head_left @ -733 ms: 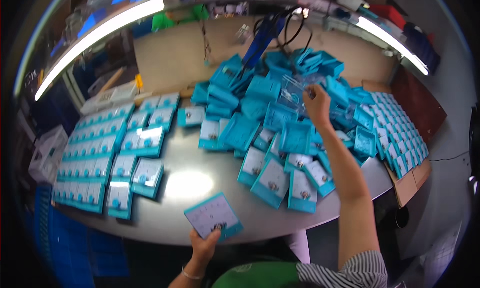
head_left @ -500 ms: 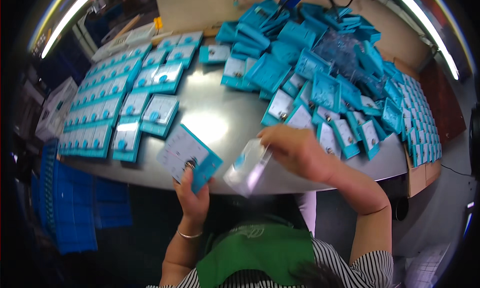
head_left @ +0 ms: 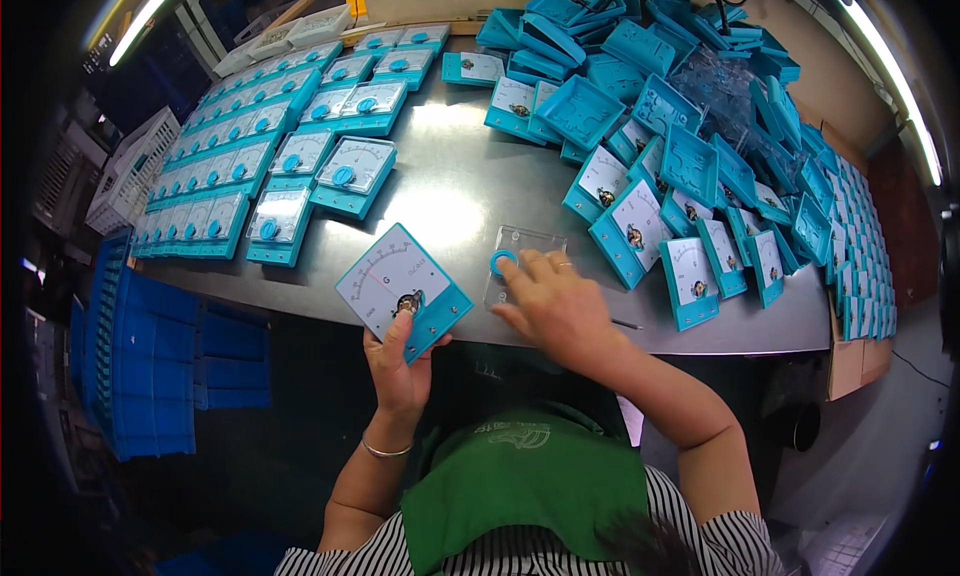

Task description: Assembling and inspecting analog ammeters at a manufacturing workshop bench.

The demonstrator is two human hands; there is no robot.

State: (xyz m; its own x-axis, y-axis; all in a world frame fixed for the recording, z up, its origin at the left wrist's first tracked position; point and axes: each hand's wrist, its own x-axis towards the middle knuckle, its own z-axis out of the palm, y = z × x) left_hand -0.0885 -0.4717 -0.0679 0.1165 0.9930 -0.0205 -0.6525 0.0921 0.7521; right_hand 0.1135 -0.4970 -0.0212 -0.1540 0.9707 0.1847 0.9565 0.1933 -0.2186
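The left hand (head_left: 398, 361) is closed around the lower edge of a teal meter (head_left: 385, 271), thumb on its front beside the exposed metal movement (head_left: 407, 304); the meter is tilted just above the near edge of the desk (head_left: 440, 206), its white dial facing up. The right hand (head_left: 560, 306), fingers half spread, reaches over a clear cover (head_left: 530, 244) with a blue knob (head_left: 503, 264). The cover is on the desk beside the meter; whether those fingers grip or only touch it, I cannot tell. A thin metal rod (head_left: 627, 325) pokes out by the right wrist.

Just right are more uncovered meters (head_left: 640, 226), dials and movements showing. Behind them, teal housings (head_left: 690, 166) lie heaped at all angles, several with hollow sides up and moulded ribs inside. A clear plastic bag (head_left: 712, 86) is wedged among them, its contents a glassy jumble.

To the left, covered meters (head_left: 357, 164) with blue knobs stand in rows. Beyond them, white trays (head_left: 325, 34) hold things too small to identify. A white slatted crate (head_left: 140, 181) stands past the desk's left end, above blue bins (head_left: 150, 376). Far right, dial-faced meters (head_left: 860, 246) fill tight rows beside cardboard (head_left: 848, 374).
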